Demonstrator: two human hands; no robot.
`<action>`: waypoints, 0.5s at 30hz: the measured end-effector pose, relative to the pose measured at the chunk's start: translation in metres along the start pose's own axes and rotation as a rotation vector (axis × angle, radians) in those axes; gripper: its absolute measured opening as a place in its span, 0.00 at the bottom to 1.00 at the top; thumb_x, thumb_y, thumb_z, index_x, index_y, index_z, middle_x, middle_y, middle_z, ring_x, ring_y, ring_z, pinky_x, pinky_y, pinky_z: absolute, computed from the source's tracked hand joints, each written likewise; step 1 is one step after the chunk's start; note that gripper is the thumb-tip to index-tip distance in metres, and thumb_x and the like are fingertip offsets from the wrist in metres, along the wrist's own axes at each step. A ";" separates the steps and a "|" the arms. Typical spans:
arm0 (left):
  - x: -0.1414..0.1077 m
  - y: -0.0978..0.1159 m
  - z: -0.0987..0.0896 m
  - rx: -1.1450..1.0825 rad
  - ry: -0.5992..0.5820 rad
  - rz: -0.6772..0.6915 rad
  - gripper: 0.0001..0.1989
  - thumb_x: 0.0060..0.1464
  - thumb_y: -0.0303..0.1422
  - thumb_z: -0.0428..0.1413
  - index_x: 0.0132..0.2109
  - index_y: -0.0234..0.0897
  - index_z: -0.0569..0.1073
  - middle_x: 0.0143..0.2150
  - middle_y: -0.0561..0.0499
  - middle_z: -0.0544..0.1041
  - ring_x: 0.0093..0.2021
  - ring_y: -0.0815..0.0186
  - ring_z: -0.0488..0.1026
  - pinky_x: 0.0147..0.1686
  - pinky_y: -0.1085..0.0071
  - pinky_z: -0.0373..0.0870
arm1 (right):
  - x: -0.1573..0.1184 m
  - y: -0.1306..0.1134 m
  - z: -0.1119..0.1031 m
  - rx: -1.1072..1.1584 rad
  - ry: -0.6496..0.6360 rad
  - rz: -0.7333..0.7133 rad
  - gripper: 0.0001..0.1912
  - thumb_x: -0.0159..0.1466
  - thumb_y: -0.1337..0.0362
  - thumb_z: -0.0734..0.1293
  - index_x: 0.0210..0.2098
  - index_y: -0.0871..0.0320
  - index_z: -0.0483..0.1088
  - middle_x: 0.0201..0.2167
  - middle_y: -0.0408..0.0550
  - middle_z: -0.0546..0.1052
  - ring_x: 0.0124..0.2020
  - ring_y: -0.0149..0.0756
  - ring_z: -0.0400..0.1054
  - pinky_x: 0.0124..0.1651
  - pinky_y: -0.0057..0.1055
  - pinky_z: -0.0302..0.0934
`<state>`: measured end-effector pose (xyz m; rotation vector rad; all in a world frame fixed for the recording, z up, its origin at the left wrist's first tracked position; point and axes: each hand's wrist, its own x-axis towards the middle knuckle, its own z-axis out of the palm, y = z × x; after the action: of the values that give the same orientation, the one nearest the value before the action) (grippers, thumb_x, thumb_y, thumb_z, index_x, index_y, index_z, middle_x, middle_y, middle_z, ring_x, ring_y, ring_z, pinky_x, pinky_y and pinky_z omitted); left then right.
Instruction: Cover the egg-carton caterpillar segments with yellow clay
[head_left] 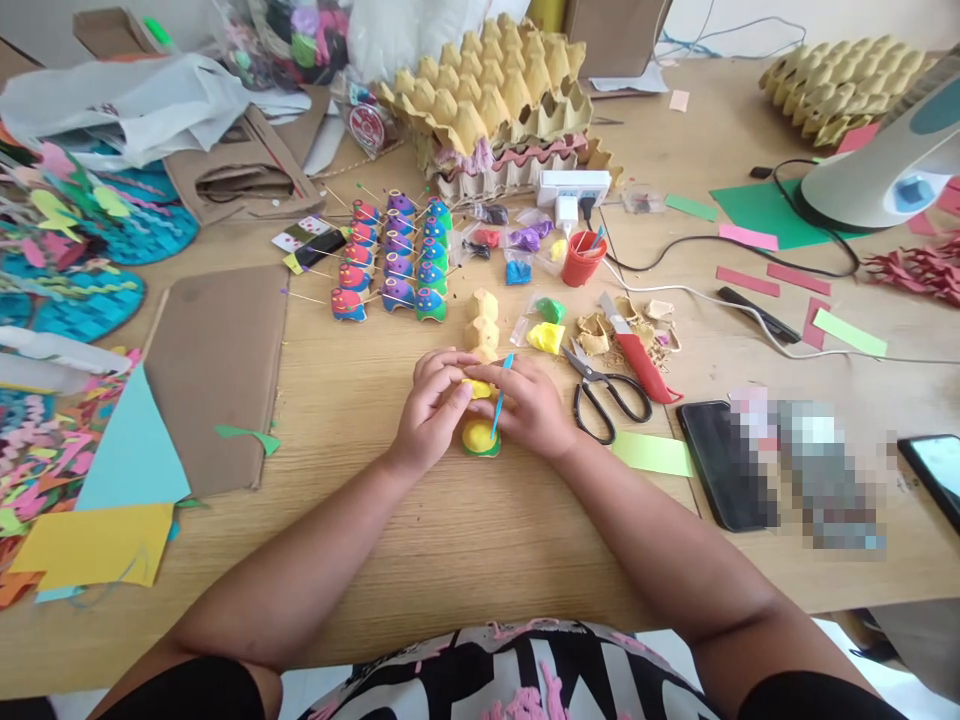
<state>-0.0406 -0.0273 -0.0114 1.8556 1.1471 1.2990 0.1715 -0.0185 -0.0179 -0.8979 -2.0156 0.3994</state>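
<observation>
The person wears a short-sleeved top with plain black sleeves. Its front carries bold black and white shapes (some look like large block lettering), overlaid with irregular pink patches and drips. Both forearms are bare, and the hands wear neither gloves nor visible rings.

A pale wooden desktop (420, 560) with a dark seam toward the right spreads beneath soft, even light. Behind it rises a plain whitish wall (885, 22); below the near edge, a whitish floor (877, 655) shows at the right
</observation>
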 end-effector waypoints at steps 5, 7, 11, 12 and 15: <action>0.000 -0.003 0.000 0.015 -0.006 0.036 0.29 0.82 0.60 0.53 0.41 0.46 0.81 0.59 0.45 0.90 0.67 0.52 0.81 0.81 0.45 0.73 | 0.001 0.000 0.000 0.065 0.028 -0.041 0.20 0.85 0.46 0.70 0.62 0.51 0.86 0.51 0.55 0.93 0.49 0.47 0.85 0.54 0.43 0.80; 0.000 -0.004 0.000 0.029 0.015 0.063 0.29 0.83 0.59 0.51 0.43 0.47 0.83 0.59 0.46 0.90 0.67 0.52 0.82 0.81 0.45 0.73 | 0.002 -0.002 -0.002 0.109 0.069 -0.019 0.21 0.85 0.44 0.69 0.59 0.52 0.86 0.49 0.55 0.93 0.46 0.46 0.85 0.52 0.43 0.79; 0.003 -0.003 0.002 0.037 0.092 0.106 0.22 0.84 0.55 0.53 0.49 0.47 0.84 0.60 0.46 0.89 0.67 0.54 0.82 0.78 0.48 0.74 | 0.008 -0.007 -0.008 0.254 0.130 0.143 0.26 0.82 0.37 0.70 0.47 0.52 0.84 0.41 0.50 0.90 0.39 0.41 0.81 0.45 0.39 0.76; 0.003 -0.003 0.003 0.037 0.095 0.117 0.21 0.84 0.54 0.54 0.52 0.47 0.83 0.60 0.46 0.89 0.67 0.54 0.82 0.78 0.48 0.74 | 0.010 -0.008 -0.009 0.298 0.148 0.198 0.28 0.82 0.34 0.70 0.44 0.52 0.83 0.38 0.49 0.88 0.37 0.40 0.79 0.43 0.38 0.74; 0.004 -0.005 0.007 0.060 0.072 0.180 0.20 0.83 0.54 0.56 0.60 0.46 0.82 0.62 0.44 0.88 0.68 0.53 0.82 0.78 0.49 0.74 | 0.014 -0.009 -0.012 0.397 0.167 0.332 0.34 0.77 0.27 0.71 0.36 0.51 0.77 0.32 0.45 0.82 0.34 0.38 0.75 0.41 0.36 0.72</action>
<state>-0.0352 -0.0213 -0.0158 2.0090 1.0869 1.4559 0.1724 -0.0155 0.0029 -0.9743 -1.5604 0.8465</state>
